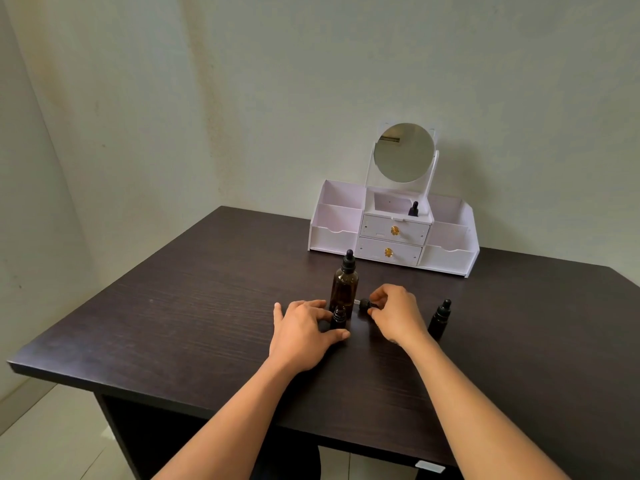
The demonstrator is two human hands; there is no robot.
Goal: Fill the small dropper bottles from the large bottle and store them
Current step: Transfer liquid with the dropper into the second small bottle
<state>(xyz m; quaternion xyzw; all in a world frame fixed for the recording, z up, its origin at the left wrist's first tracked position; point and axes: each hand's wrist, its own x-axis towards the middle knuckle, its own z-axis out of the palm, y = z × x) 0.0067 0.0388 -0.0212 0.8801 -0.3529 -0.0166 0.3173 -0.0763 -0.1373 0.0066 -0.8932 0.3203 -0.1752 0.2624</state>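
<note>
- My left hand (304, 329) gripped the open small dropper bottle (338, 317) low on its body, thumb on the near side and fingers on the far. I judged this was to steady it upright on the table (173, 306) while its mouth stood uncovered.
- My right hand (394, 315) pinched the dropper cap (364, 304) in its fingertips. The cap lay sideways, with its glass tube pointing left toward the large amber bottle (344, 289). Held off to the side like this, it left the small neck clear for filling.
- The large amber bottle stood upright just behind the open one, with its own dropper top on, so nothing could be drawn from it yet. It was kept close, I judged, for a short transfer.
- A second small dropper bottle (440, 318) stood capped to the right of my right hand, apart from the work. It was probably waiting its turn.
- A third small dropper bottle (413, 210) stood in the middle top compartment of the white organiser (450, 258), below the round mirror (403, 152). By the look of it, that one was already stored.
- Hard to make out:
  - The open bottle's base was hidden behind my fingers.
  - The liquid level could not be read through any of the dark glass.
  - The glass tube was mostly lost against the amber bottle.
  - I could not tell whether the open bottle touched the amber one.
</note>
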